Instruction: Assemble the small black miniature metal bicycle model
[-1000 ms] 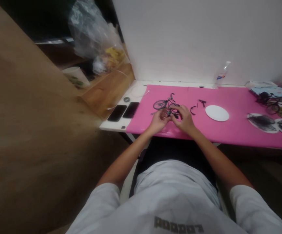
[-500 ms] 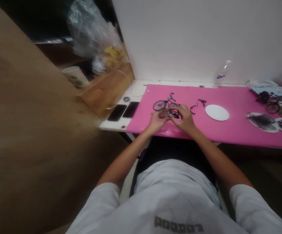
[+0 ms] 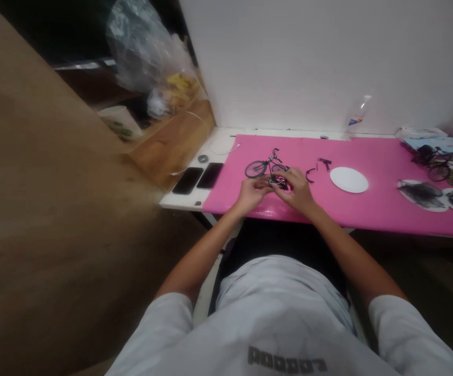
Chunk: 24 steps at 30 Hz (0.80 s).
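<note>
A small black model bicycle [image 3: 258,168] is tilted over the pink sheet, its front wheel and handlebar pointing away from me to the left. My left hand [image 3: 253,193] pinches its lower part from the left. From the right, my right hand [image 3: 295,189] closes its fingers round the rear part, close to my left fingertips. My fingers hide much of the frame and the rear end. Just right of my right hand lie a curved black piece [image 3: 310,175] and a small black part [image 3: 324,163].
A white plate [image 3: 349,179] lies to the right on the pink sheet [image 3: 383,162]. Farther right are plates of black parts [image 3: 426,195] and another model bicycle [image 3: 438,169]. Two phones [image 3: 209,175] lie at the left. A clear bottle [image 3: 359,112] stands by the wall.
Almost nothing differs. Both hands stay on the model bicycle, with only a very slight shift of the fingers and of the view.
</note>
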### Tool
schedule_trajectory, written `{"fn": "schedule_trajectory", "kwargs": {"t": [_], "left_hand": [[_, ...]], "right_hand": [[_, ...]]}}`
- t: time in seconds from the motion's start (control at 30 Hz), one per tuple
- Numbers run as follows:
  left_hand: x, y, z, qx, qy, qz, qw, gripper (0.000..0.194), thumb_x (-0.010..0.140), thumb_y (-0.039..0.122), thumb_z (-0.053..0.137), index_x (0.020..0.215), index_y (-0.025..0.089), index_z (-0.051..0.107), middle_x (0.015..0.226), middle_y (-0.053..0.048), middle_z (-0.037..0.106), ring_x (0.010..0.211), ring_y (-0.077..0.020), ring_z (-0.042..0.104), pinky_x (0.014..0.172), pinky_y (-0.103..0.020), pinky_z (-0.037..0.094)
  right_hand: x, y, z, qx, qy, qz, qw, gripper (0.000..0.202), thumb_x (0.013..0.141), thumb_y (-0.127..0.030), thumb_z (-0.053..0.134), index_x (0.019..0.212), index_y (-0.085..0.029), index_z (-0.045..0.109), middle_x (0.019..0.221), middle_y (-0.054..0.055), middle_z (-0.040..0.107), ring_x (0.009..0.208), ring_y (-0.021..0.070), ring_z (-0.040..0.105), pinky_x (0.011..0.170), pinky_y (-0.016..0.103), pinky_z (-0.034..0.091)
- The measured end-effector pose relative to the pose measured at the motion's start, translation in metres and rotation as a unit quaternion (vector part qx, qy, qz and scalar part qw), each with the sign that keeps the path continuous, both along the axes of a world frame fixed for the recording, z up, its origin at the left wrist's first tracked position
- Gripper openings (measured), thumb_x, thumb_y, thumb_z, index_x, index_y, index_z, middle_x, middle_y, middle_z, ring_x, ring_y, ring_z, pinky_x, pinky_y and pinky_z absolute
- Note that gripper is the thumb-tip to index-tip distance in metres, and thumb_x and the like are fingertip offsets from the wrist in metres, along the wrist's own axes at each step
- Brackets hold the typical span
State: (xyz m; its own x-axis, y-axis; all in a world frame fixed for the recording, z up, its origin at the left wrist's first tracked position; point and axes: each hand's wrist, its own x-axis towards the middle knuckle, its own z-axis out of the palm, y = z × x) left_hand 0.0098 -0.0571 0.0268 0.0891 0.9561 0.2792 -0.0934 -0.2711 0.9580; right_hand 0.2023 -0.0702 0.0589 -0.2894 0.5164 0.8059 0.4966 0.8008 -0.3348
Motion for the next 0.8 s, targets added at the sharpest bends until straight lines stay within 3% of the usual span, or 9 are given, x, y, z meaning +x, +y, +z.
{"fn": "schedule_trajectory", "kwargs": {"t": [0.1, 0.4, 0.6, 0.8], "left_hand": [[-0.0004, -0.0001, 0.0006, 0.003, 0.000, 0.003, 1.000, 0.035, 0.069, 0.025, 0.098, 0.098, 0.012, 0.082, 0.100, -0.012, 0.085, 0.092, -0.0262, 0.083, 0.094, -0.040, 0.067], [-0.0019, 0.0010, -0.0024, 0.014, 0.002, 0.001, 1.000, 0.044, 0.071, 0.027, 0.097, 0.109, 0.012, 0.083, 0.089, -0.009, 0.084, 0.089, -0.0274, 0.083, 0.093, -0.041, 0.067], [-0.0037, 0.0040, -0.0024, 0.037, 0.005, 0.026, 0.999, 0.036, 0.070, 0.030, 0.100, 0.097, 0.014, 0.083, 0.097, -0.012, 0.084, 0.097, -0.0289, 0.082, 0.095, -0.041, 0.067], [-0.0052, 0.0070, 0.0000, 0.045, -0.013, 0.049, 0.998, 0.035, 0.069, 0.031, 0.100, 0.095, 0.014, 0.083, 0.101, -0.013, 0.084, 0.103, -0.0301, 0.081, 0.102, -0.045, 0.066]], "right_hand": [[0.0007, 0.0005, -0.0006, -0.017, -0.010, -0.007, 1.000, 0.025, 0.102, -0.037, 0.070, 0.124, -0.027, 0.076, 0.093, 0.007, 0.066, 0.091, 0.0283, 0.061, 0.085, 0.048, 0.056], [0.0002, -0.0010, -0.0002, -0.013, -0.015, -0.008, 1.000, 0.027, 0.102, -0.035, 0.068, 0.126, -0.027, 0.074, 0.095, 0.008, 0.068, 0.091, 0.0292, 0.062, 0.085, 0.049, 0.057], [0.0021, -0.0063, 0.0042, -0.029, -0.023, -0.007, 0.999, 0.040, 0.098, -0.035, 0.069, 0.138, -0.027, 0.066, 0.099, 0.008, 0.069, 0.089, 0.0295, 0.062, 0.082, 0.049, 0.057], [0.0038, -0.0016, 0.0000, -0.006, 0.000, -0.015, 1.000, 0.030, 0.095, -0.029, 0.066, 0.125, -0.023, 0.066, 0.098, 0.008, 0.068, 0.082, 0.0262, 0.060, 0.072, 0.043, 0.053]]}}
